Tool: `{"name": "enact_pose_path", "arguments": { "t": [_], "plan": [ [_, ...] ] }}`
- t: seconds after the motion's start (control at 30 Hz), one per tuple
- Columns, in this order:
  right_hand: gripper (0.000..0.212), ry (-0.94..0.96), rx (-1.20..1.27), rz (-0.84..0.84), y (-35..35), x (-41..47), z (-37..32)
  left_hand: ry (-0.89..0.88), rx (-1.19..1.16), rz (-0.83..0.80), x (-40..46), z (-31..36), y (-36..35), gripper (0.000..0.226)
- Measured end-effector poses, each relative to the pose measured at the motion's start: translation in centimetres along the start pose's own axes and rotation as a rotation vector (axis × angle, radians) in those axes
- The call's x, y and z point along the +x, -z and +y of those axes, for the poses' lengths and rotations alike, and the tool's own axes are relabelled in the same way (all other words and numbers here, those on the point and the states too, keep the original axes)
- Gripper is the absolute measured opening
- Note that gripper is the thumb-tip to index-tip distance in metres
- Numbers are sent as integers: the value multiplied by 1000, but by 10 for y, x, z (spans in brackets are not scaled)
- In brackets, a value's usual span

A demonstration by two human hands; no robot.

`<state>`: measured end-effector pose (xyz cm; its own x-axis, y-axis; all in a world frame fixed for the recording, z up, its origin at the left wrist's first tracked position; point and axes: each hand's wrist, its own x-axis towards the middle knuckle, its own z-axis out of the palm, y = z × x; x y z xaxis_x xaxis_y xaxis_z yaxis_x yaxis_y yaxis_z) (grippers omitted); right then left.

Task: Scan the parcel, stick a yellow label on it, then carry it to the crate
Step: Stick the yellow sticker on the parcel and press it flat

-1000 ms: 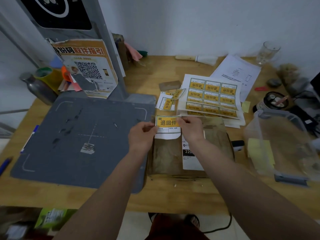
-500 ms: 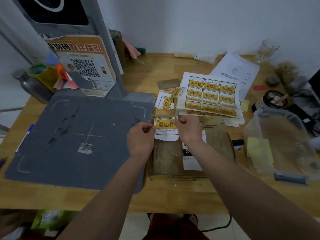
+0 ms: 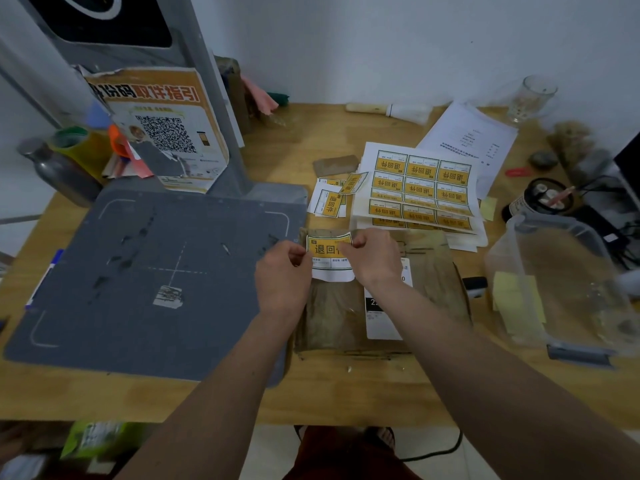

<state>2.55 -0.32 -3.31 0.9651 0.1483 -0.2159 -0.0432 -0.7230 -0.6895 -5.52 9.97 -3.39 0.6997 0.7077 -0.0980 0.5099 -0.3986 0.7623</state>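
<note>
A flat brown parcel (image 3: 433,282) with a white shipping slip lies on the wooden desk, right of the grey scanner mat (image 3: 149,282). Above its far left corner I hold a yellow label (image 3: 325,249) on white backing. My left hand (image 3: 282,275) pinches the label's left edge. My right hand (image 3: 372,256) pinches its right part and covers the last character. The label's top edge curls upward. The crate is not in view.
Sheets of yellow labels (image 3: 420,188) and loose cut labels (image 3: 330,199) lie beyond the parcel. A clear plastic box (image 3: 568,282) stands right, papers (image 3: 467,140) and a glass (image 3: 531,98) behind. The scanner post with a QR poster (image 3: 162,133) rises at left.
Both hands stayed over the parcel's far left corner with the label. My right fingers have slid further left over it, and its top edge now curls up.
</note>
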Motion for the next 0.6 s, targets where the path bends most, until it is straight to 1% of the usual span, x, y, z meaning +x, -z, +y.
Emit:
{"name": "enact_pose_path", "arguments": {
  "t": [0.17, 0.37, 0.6],
  "plan": [
    [44, -6, -26, -1, -1, -2, -1, -24, 30, -36, 1, 2, 2, 16],
    [40, 44, -77, -1, -2, -4, 1, -30, 68, -63, -3, 4, 3, 26],
    [29, 110, -109, 23, 0, -9, 4, 5, 20, -103, -2, 8, 7, 34]
  ]
}}
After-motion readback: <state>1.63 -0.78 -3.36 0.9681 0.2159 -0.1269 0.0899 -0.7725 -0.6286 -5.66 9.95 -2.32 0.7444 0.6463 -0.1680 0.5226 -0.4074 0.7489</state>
